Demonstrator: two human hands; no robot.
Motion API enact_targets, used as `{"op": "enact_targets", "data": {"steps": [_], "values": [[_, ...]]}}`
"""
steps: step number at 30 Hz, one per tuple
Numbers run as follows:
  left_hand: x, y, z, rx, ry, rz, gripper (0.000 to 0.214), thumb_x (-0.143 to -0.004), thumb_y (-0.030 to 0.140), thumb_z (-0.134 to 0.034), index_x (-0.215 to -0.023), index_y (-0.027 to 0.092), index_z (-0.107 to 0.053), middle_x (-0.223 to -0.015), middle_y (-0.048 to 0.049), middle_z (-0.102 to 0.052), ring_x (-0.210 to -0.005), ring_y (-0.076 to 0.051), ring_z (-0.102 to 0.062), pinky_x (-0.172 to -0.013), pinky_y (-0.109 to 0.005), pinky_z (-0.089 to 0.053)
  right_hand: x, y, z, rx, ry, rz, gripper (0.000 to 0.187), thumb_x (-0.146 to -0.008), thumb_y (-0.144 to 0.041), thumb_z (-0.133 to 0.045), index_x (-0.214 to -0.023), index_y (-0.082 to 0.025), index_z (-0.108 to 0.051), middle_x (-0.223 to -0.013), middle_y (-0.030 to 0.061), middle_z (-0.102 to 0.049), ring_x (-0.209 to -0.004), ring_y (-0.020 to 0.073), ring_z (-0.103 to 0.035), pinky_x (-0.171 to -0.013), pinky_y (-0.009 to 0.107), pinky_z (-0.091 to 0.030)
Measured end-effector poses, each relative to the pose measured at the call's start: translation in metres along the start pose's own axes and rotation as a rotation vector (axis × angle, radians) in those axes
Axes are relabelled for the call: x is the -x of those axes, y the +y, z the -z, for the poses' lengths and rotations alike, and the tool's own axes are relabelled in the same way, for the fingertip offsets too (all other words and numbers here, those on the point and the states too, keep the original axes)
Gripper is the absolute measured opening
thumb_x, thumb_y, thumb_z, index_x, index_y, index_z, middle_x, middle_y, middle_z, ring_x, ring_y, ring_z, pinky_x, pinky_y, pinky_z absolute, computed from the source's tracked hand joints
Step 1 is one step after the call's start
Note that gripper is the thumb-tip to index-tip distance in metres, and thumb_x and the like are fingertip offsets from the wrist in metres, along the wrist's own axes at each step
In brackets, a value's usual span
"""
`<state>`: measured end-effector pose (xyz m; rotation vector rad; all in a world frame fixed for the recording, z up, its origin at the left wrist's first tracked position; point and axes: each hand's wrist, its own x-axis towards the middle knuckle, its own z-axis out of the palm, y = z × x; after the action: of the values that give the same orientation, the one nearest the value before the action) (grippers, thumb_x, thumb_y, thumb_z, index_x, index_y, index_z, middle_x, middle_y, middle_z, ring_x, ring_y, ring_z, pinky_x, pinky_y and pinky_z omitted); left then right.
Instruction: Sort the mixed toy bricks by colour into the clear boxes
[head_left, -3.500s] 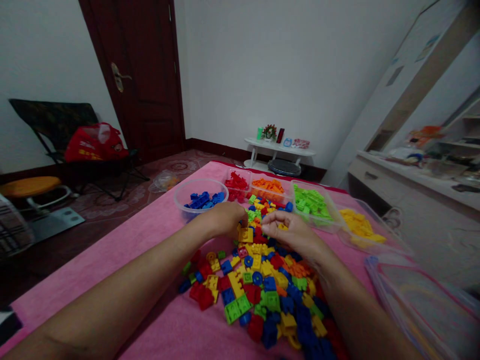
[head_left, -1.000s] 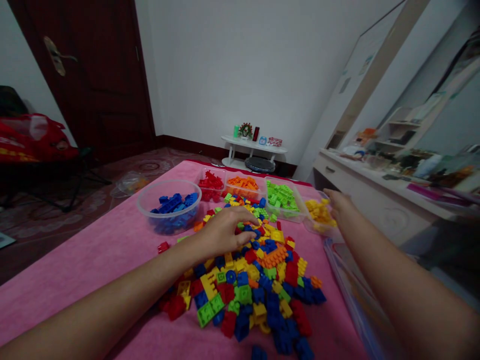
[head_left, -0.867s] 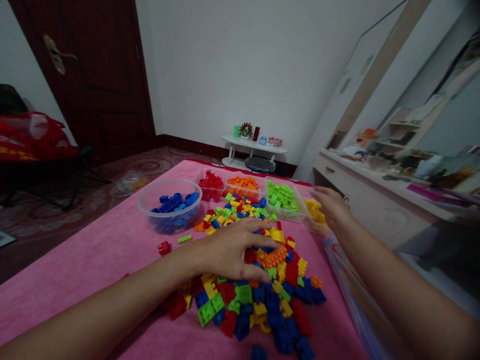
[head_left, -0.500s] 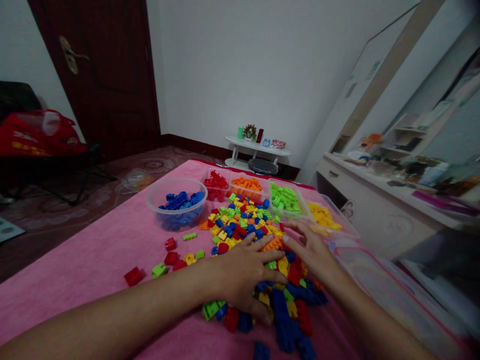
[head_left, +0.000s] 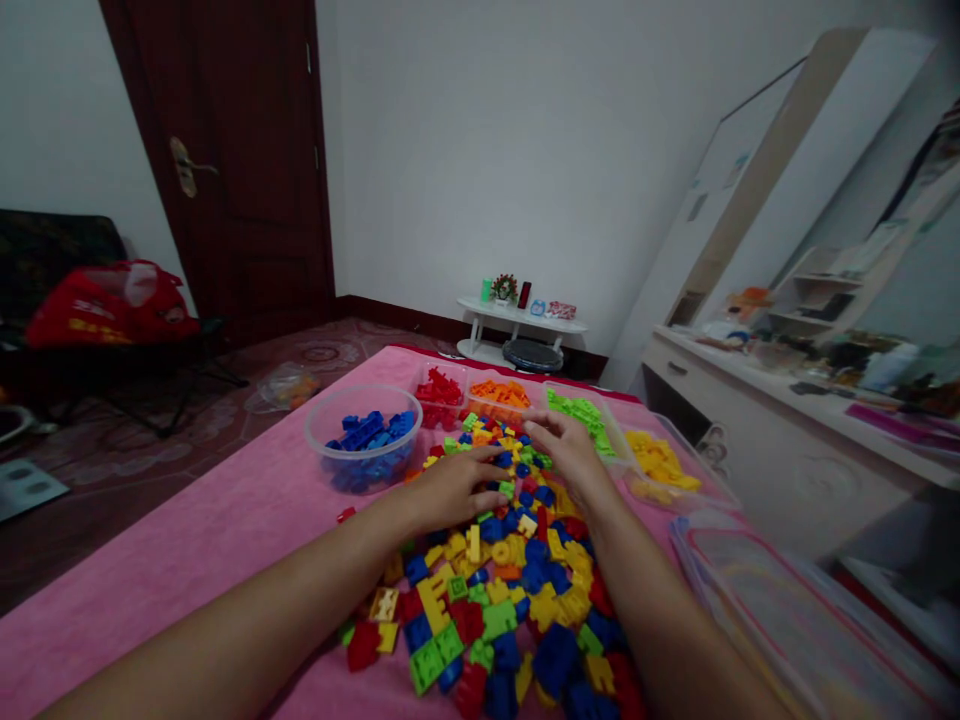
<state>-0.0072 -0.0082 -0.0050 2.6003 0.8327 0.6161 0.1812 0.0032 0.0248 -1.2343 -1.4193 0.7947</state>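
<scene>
A heap of mixed coloured plastic blocks lies on the pink cloth. My left hand rests on the far part of the heap, fingers stretched toward the right and touching the blocks. My right hand lies over the blocks beside it, fingers spread, close to the tub of green blocks. Neither hand visibly grips a block. Behind the heap stand a round bowl of blue blocks, a tub of red blocks, a tub of orange blocks and a tub of yellow blocks.
Clear plastic lids with pink rims lie at the right of the cloth. A white dresser stands to the right, a small white side table at the far wall, a dark door and a chair with a red bag at the left.
My right hand came back from the yellow tub to the heap. Both hands swept over the blocks, then moved to the heap's far part. The stray blocks at the left were gathered in.
</scene>
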Motion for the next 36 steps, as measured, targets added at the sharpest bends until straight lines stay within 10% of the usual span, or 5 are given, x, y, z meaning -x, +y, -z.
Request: {"op": "enact_targets", "data": {"steps": [6,13,19,25,36], "values": [[0.000,0.004,0.009,0.077,-0.094,-0.136,0.031,-0.086,0.021,-0.052,-0.116,0.023,-0.063,-0.119,-0.0062,-0.063,-0.107,-0.018,-0.059,-0.093,-0.027,-0.043,0.007,0.019,-0.008,0.257,-0.288,0.140,0.027,-0.070,-0.026,-0.061,-0.095,-0.019,-0.070,-0.101,0.0058,-0.070,-0.096,0.0234,-0.061,-0.091,0.040,-0.044],[0.002,0.002,0.039,0.262,-0.121,-0.118,0.033,-0.085,0.016,-0.052,-0.113,0.024,-0.066,-0.105,-0.0021,-0.070,-0.092,-0.015,-0.065,-0.081,-0.022,-0.046,0.015,0.016,0.009,0.471,-0.534,0.092,0.017,-0.070,-0.022,-0.059,-0.083,-0.015,-0.069,-0.077,0.0033,-0.069,-0.071,0.0181,-0.061,-0.063,0.027,-0.045],[0.004,-0.009,0.042,0.026,0.030,0.095,0.028,-0.077,0.021,-0.060,-0.103,0.023,-0.071,-0.094,-0.0026,-0.072,-0.079,-0.016,-0.065,-0.069,-0.021,-0.046,0.020,0.004,0.009,0.725,-0.525,0.096,0.013,-0.072,-0.023,-0.055,-0.065,-0.016,-0.064,-0.064,0.0020,-0.063,-0.060,0.0149,-0.055,-0.056,0.025,-0.038],[0.006,-0.016,0.029,-0.132,-0.128,0.146,0.029,-0.069,0.021,-0.067,-0.097,0.023,-0.071,-0.085,-0.0023,-0.072,-0.072,-0.016,-0.063,-0.063,-0.021,-0.044,0.037,-0.005,-0.007,0.823,-0.555,0.188,0.053,-0.062,-0.042,-0.073,-0.113,-0.028,-0.063,-0.093,0.0030,-0.067,-0.080,0.0214,-0.059,-0.063,0.027,-0.037],[0.007,-0.011,0.028,-0.163,-0.053,0.099,0.027,-0.069,0.021,-0.067,-0.095,0.023,-0.072,-0.094,-0.0033,-0.072,-0.085,-0.018,-0.064,-0.075,-0.024,-0.045,0.037,-0.008,-0.004,0.885,-0.610,0.142,0.020,-0.064,-0.027,-0.068,-0.082,-0.021,-0.065,-0.077,0.0008,-0.065,-0.067,0.0150,-0.054,-0.055,0.024,-0.031]]}}
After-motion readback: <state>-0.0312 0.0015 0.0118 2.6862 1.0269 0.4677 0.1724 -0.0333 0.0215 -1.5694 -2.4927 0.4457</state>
